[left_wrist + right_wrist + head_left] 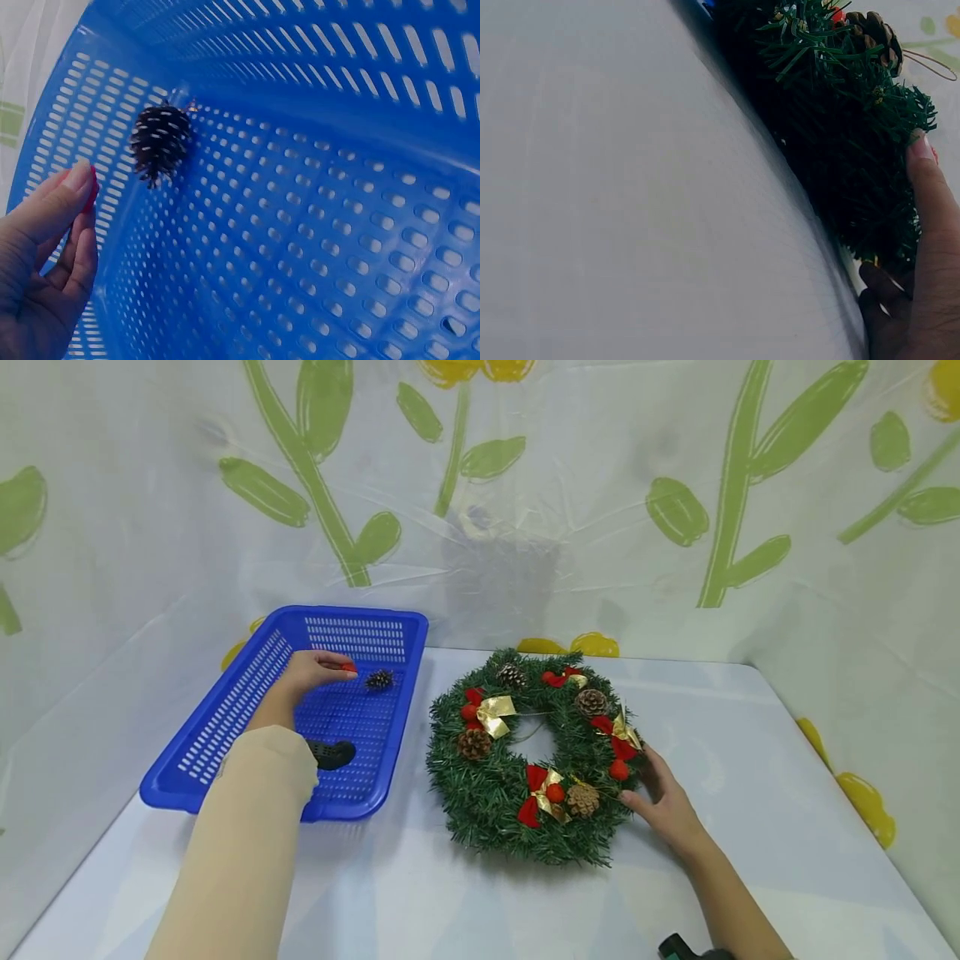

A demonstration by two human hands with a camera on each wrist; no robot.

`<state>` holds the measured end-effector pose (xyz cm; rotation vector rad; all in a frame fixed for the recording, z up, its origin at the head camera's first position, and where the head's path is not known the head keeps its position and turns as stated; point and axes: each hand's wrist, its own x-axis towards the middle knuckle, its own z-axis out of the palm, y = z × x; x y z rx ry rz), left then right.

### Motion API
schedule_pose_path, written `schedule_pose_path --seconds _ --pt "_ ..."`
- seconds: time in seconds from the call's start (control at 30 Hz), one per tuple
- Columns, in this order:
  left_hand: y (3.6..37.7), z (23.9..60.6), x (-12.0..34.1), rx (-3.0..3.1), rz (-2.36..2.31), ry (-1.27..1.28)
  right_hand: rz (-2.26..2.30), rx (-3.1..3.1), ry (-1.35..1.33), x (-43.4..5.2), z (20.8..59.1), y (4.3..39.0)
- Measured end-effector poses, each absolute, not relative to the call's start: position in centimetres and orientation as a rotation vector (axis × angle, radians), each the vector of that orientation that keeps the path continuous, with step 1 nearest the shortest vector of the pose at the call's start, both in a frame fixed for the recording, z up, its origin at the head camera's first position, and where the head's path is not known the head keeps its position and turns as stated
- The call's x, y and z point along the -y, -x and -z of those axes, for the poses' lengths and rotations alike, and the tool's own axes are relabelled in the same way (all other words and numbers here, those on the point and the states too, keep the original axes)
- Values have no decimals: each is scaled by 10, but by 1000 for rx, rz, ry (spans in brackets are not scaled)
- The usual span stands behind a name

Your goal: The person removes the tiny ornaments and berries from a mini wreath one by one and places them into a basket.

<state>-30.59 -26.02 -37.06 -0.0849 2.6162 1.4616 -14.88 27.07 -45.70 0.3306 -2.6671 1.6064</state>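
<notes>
Over the blue basket (345, 793), my left hand (306, 673) pinches a small red piece (93, 187) between thumb and fingertips; most of it is hidden, so its kind is unclear. A dark pinecone with white-tipped scales (161, 142) lies in the basket beyond that hand. A green Christmas wreath (480, 793) lies on the table, decorated with pinecones, red and gold bows and red balls. At the wreath's right edge, my right hand (670, 806) holds the greenery, thumb on the near side and fingers around the outer side, partly hidden.
The basket stands left of the wreath on the white table (405, 893). A black device (333, 755) shows at the left wrist, and another black device (686, 948) at the right forearm. A flower-printed curtain (570, 560) closes off the back and sides.
</notes>
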Motion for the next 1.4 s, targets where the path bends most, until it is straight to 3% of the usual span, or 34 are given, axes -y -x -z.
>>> schedule_pose_path --seconds 0.37,0.67,1.4 --pt "308 388 257 -2660 -1391 143 -1662 2657 -305 -273 461 146" --pt "318 408 251 -2535 -1602 388 -1645 2643 -292 -272 454 143" --pt "315 415 256 -2507 -1607 464 -1662 2602 -371 -269 455 148"
